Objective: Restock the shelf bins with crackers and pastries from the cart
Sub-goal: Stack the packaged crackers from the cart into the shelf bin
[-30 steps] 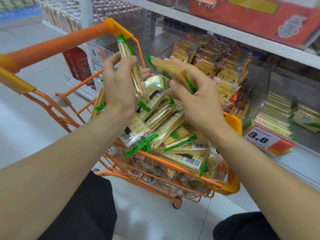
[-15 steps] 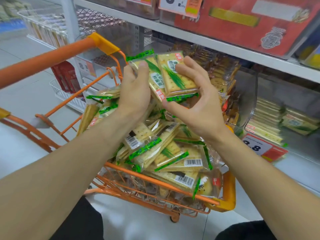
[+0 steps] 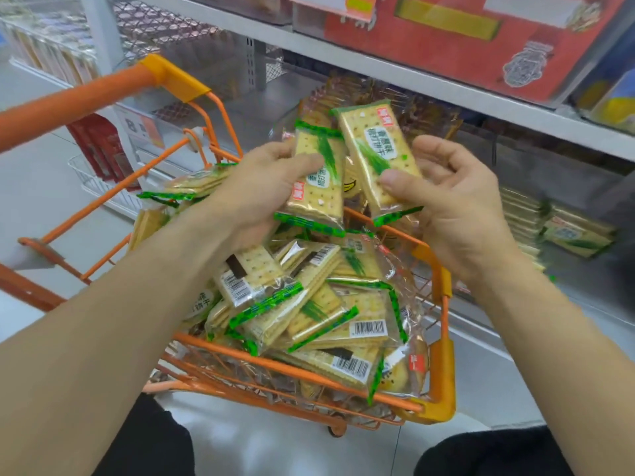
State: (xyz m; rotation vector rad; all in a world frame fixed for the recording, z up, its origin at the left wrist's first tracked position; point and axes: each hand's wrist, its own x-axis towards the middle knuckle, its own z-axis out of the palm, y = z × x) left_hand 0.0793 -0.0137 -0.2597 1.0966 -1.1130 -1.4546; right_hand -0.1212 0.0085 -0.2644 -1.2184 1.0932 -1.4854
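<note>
An orange wire cart [image 3: 443,379] stands in front of me, heaped with several green-trimmed cracker packets [image 3: 299,304]. Above the heap my left hand [image 3: 254,190] grips one cracker packet [image 3: 318,180], thumb across its face. My right hand [image 3: 460,201] holds a second cracker packet [image 3: 378,156] beside the first, thumb pressed on its front. Both packets face me, label side up. Behind them a clear shelf bin [image 3: 426,115] holds brown-wrapped pastries. To the right a lower shelf bin [image 3: 563,231] holds stacked green cracker packets.
The cart's orange handle [image 3: 89,94] crosses the upper left. A grey shelf edge [image 3: 378,73] runs above the bins with a red box [image 3: 474,39] on it. Red packages [image 3: 103,146] sit in a white wire basket at left. Pale floor lies below.
Both hands have spread the two packets slightly apart and tilted them upright. The view has shifted closer to the shelf.
</note>
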